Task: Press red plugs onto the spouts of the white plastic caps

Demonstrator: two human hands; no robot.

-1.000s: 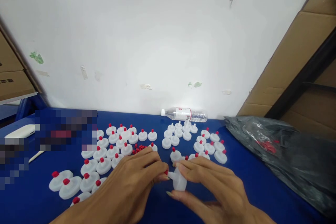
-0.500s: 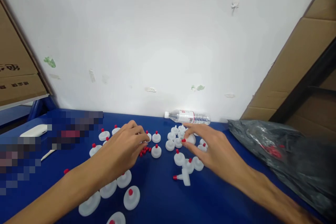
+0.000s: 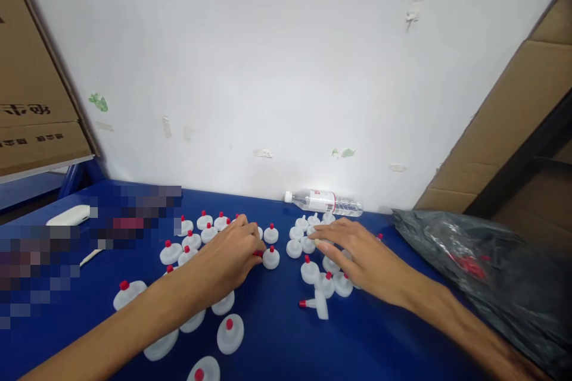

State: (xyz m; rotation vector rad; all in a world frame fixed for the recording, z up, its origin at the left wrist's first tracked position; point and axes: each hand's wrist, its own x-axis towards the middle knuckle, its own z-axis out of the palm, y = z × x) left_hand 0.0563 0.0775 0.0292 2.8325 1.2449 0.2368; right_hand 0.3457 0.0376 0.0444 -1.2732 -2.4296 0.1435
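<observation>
White wall (image 3: 268, 71), scuffed and dotted with scraps of tape, backs a blue table (image 3: 286, 345), with a clear bottle (image 3: 322, 201) lying along its far edge and a dark plastic bag (image 3: 513, 286) at the right. What has changed is the hands' place: a second ago they met at the near middle, a white piece in one and a red cap at its nozzle. Now they have parted. The left hand (image 3: 241, 250) has gone to the small red caps (image 3: 258, 254), its fingertips drawn down among them; whether it has pinched one I cannot tell, since the knuckles hide the grip. The right hand (image 3: 353, 250) reaches over the uncapped white pieces (image 3: 294, 249) at the far middle, thumb and fingers apart — nothing visibly lifted. Nearer, a capped piece (image 3: 320, 305) lies on its side, nozzle to the left, free of both hands; it may be the one just held, though that is not certain. Upright capped pieces (image 3: 230, 334) fill the left, with more by the right hand. By my judgement, one fitting is finished and both hands are between pieces — each at its own supply.
</observation>
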